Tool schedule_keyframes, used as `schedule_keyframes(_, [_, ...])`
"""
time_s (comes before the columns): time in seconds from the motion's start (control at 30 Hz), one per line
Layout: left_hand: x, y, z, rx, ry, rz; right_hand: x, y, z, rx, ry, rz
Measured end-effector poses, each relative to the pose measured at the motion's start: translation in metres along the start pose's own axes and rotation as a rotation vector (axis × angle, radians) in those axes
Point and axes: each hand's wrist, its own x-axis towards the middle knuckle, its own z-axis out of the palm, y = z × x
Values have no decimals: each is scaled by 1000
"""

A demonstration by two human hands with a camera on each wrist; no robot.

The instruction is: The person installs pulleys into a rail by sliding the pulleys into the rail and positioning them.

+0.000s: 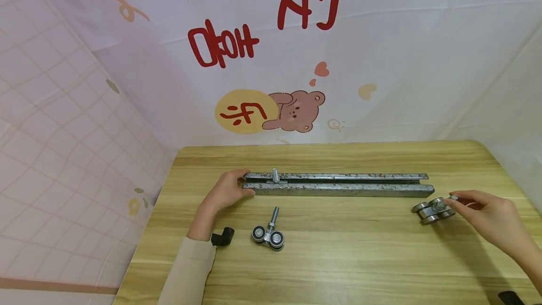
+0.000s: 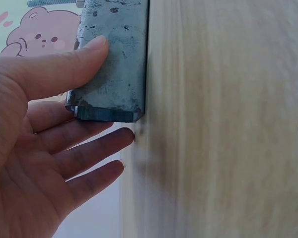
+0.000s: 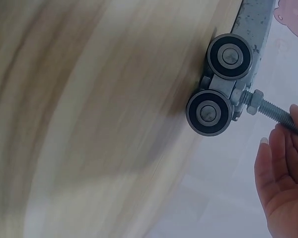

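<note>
A grey, speckled steel channel track [image 1: 338, 189] lies lengthwise on the table with its slot facing up. At its left end, my left hand [image 1: 226, 189] grips it, thumb on the near wall and fingers at the far side; the left wrist view shows the thumb flat on the track [image 2: 111, 69]. An upright bolt [image 1: 275, 175] sticks out of the slot near that end. My right hand [image 1: 491, 211] pinches the threaded bolt of a four-wheeled roller trolley [image 3: 219, 84], just off the track's right end. The trolley's wheels point toward the track.
A second roller trolley [image 1: 268, 236] lies on the wooden table [image 1: 338, 258] in front of the track, its bolt pointing away. Black fittings [image 1: 223, 236] show at the left wrist and at the lower right. A printed cloth [image 1: 381, 51] hangs behind the table.
</note>
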Motion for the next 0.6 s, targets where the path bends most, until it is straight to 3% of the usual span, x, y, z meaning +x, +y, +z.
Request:
schedule_keyframes(0.43, [1,-2,-1,0,2,6,4,10,-4,22,67,16])
schedule_keyframes(0.6, [1,-1,-1,8,0,10,6,16,-7,-2,52,40])
